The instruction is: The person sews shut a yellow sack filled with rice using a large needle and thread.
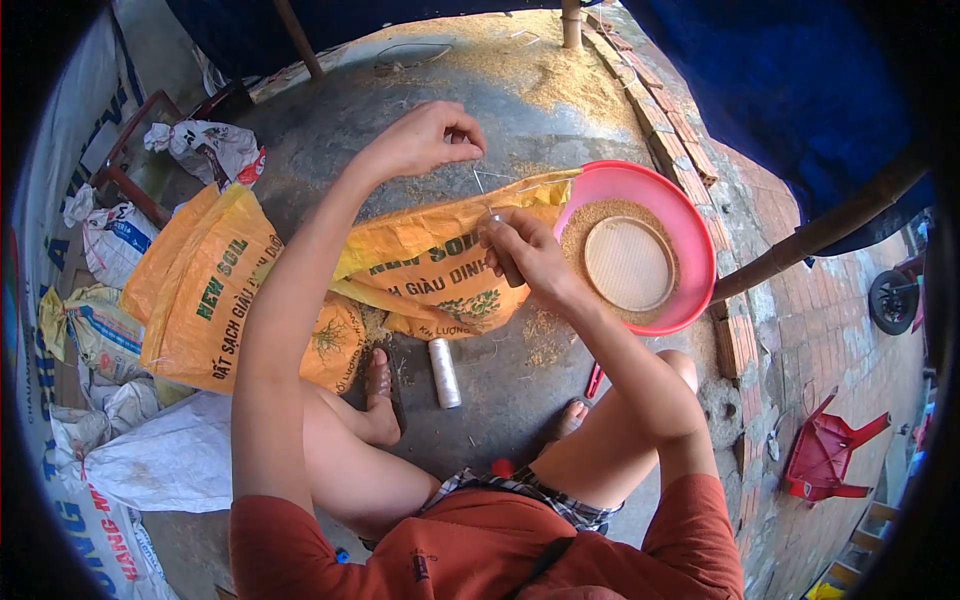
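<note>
An orange and yellow printed sack (450, 265) lies in front of me, its top edge stretching toward the pink basin. Above that edge is my left hand (430, 138), fingers curled in a pinch; a thin white thread shows near it, but what the fingertips hold is too small to tell. My right hand (520, 250) grips a tool with a brown handle and a thin metal shaft pointing up, right at the sack's top edge. A spool of white thread (444, 373) lies on the floor just below the sack.
At the right, a pink basin (698, 245) holds grain and a round sieve (630, 263). More orange sacks (215, 290) and white bags (165, 455) lie at the left. A bamboo pole (830, 225) and a red stool (830, 455) are farther right.
</note>
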A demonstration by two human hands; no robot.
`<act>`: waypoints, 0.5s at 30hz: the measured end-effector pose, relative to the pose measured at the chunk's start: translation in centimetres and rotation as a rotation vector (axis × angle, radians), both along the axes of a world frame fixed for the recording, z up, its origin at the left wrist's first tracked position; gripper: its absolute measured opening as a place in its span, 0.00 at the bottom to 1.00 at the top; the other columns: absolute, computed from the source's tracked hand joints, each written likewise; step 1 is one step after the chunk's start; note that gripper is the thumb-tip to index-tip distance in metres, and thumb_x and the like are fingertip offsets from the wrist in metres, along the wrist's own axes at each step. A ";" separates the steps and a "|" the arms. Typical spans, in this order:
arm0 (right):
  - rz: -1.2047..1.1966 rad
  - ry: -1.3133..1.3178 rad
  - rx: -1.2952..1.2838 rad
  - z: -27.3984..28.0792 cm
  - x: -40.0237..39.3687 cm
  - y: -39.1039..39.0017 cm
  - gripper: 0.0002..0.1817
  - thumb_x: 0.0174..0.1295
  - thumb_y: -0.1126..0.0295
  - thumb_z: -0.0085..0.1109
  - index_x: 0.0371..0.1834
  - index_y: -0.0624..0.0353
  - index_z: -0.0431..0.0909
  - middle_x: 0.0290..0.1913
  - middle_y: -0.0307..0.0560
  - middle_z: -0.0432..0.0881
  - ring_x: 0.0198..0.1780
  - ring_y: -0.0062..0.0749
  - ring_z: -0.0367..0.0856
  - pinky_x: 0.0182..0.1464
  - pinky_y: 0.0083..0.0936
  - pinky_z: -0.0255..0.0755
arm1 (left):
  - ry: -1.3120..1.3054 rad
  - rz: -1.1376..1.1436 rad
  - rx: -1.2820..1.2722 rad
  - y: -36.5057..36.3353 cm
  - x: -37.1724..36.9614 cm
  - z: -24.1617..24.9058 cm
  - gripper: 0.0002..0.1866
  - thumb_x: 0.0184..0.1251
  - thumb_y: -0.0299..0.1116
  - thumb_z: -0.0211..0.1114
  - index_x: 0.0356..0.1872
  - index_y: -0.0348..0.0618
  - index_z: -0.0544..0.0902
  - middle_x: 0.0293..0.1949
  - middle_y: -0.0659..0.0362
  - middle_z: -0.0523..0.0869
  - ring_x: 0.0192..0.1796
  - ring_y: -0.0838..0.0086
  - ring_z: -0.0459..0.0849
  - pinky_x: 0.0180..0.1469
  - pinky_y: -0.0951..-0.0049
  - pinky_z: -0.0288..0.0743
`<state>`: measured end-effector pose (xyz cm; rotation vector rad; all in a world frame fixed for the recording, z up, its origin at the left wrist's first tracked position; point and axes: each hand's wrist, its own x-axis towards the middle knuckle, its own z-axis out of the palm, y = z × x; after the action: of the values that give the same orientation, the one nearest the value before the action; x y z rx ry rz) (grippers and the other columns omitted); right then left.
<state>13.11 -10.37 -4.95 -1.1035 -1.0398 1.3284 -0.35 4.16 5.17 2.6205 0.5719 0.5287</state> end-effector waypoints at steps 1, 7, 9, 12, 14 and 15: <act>-0.003 -0.001 0.000 -0.1 0.0 0.1 0.14 0.65 0.61 0.49 0.42 0.61 0.71 0.29 0.37 0.73 0.25 0.16 0.71 0.26 0.13 0.65 | 0.017 0.007 0.006 0.2 0.2 -0.1 0.08 0.53 0.32 0.66 0.32 0.41 0.84 0.25 0.60 0.75 0.30 0.75 0.73 0.33 0.72 0.66; -0.012 -0.005 -0.012 0.4 0.3 -0.2 0.13 0.65 0.61 0.49 0.41 0.61 0.72 0.28 0.37 0.73 0.24 0.14 0.69 0.23 0.11 0.62 | 0.049 -0.077 -0.262 2.7 1.1 -2.2 0.11 0.52 0.34 0.69 0.35 0.41 0.85 0.30 0.59 0.83 0.28 0.76 0.73 0.35 0.73 0.69; -0.011 -0.001 0.004 0.2 0.4 0.0 0.10 0.66 0.65 0.46 0.40 0.60 0.69 0.28 0.37 0.74 0.22 0.15 0.72 0.15 0.12 0.59 | 0.020 -0.075 -0.375 3.1 1.2 -2.9 0.11 0.51 0.34 0.69 0.35 0.41 0.85 0.30 0.60 0.84 0.27 0.77 0.73 0.33 0.74 0.68; -0.020 0.016 0.038 -0.1 0.3 0.1 0.10 0.66 0.65 0.47 0.39 0.61 0.70 0.28 0.37 0.74 0.22 0.15 0.72 0.17 0.13 0.61 | 0.036 -0.003 -0.584 3.4 1.0 -3.5 0.11 0.51 0.34 0.69 0.36 0.41 0.85 0.30 0.61 0.85 0.26 0.81 0.72 0.29 0.78 0.66; -0.028 -0.002 0.053 -0.3 0.2 0.2 0.12 0.65 0.63 0.48 0.40 0.61 0.71 0.28 0.37 0.73 0.23 0.15 0.70 0.20 0.12 0.62 | 0.081 0.068 -0.680 3.5 0.8 -3.9 0.11 0.51 0.34 0.69 0.36 0.42 0.86 0.29 0.63 0.85 0.26 0.83 0.71 0.27 0.80 0.64; -0.036 -0.018 0.066 -0.4 0.1 0.2 0.14 0.64 0.60 0.50 0.42 0.61 0.72 0.29 0.37 0.72 0.24 0.14 0.69 0.24 0.11 0.62 | 0.106 0.082 -0.703 3.4 0.7 -4.0 0.11 0.51 0.34 0.70 0.35 0.42 0.86 0.28 0.64 0.85 0.25 0.85 0.70 0.26 0.81 0.62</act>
<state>13.25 -10.13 -5.31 -1.0812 -1.0645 1.2487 0.30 7.57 1.20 1.9664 0.7396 0.1601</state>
